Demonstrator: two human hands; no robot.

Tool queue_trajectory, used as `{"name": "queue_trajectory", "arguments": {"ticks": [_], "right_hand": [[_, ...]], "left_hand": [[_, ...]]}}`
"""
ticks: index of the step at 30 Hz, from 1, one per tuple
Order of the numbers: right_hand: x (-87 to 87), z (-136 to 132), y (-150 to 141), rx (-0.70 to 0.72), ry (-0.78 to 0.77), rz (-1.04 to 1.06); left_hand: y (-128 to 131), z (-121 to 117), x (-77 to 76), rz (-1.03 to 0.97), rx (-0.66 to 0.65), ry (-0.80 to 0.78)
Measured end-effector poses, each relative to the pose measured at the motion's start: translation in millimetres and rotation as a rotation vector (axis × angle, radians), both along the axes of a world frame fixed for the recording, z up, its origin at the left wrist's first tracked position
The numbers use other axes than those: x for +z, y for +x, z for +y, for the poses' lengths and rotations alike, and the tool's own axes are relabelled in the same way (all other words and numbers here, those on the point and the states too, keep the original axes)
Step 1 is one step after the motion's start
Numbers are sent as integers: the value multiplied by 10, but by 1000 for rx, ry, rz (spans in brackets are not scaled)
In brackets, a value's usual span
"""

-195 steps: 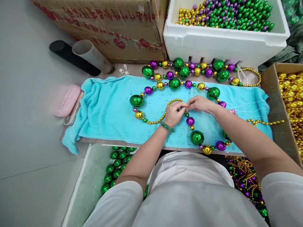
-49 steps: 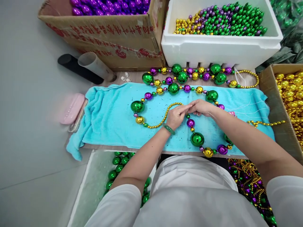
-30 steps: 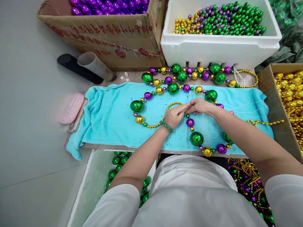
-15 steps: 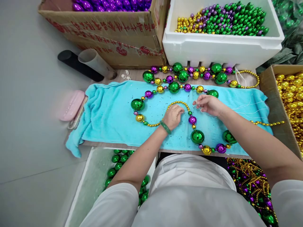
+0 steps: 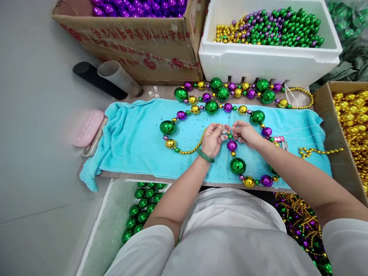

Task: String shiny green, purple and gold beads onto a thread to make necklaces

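A bead necklace (image 5: 237, 166) of green, purple and gold balls forms a loop on the turquoise towel (image 5: 138, 153). My left hand (image 5: 212, 142), a green bangle at its wrist, is closed with its fingertips pinched on the thin string at the end of the small gold beads (image 5: 195, 149). Just to its right my right hand (image 5: 245, 134) is also closed, pinching the string by a small green bead (image 5: 230, 136). The fingertips of both hands almost meet, and the string between them is barely visible.
Behind the towel lies another bead strand (image 5: 222, 94), before a white foam box (image 5: 270, 57) of small beads. A carton (image 5: 138, 46) holds purple balls; a carton (image 5: 339, 134) at right holds gold beads. A pink case (image 5: 89, 128) and clear tube (image 5: 119, 78) stand left.
My right hand has moved left and down toward my left hand. My left hand has risen slightly to the right, its fingers turned up. A pink-and-white packet now shows beside my right forearm.
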State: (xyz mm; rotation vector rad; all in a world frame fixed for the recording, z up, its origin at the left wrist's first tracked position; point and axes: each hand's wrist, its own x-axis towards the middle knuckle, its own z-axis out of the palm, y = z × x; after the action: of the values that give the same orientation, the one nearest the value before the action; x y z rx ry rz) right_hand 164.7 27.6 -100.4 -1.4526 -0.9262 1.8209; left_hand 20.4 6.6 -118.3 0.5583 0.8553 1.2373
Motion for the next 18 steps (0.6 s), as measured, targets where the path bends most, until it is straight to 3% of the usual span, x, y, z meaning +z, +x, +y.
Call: {"name": "queue_trajectory", "arguments": {"ticks": [10,15,18], "right_hand": [[44,123,25,-283,-3,6],[61,121,10,-308,-19,3],[124,126,32,-229,-4,-18]], "left_hand": [[106,61,-45,8,-15,41],[84,52,-43,14,-34,21],[28,62,-21,40,-21,23]]}}
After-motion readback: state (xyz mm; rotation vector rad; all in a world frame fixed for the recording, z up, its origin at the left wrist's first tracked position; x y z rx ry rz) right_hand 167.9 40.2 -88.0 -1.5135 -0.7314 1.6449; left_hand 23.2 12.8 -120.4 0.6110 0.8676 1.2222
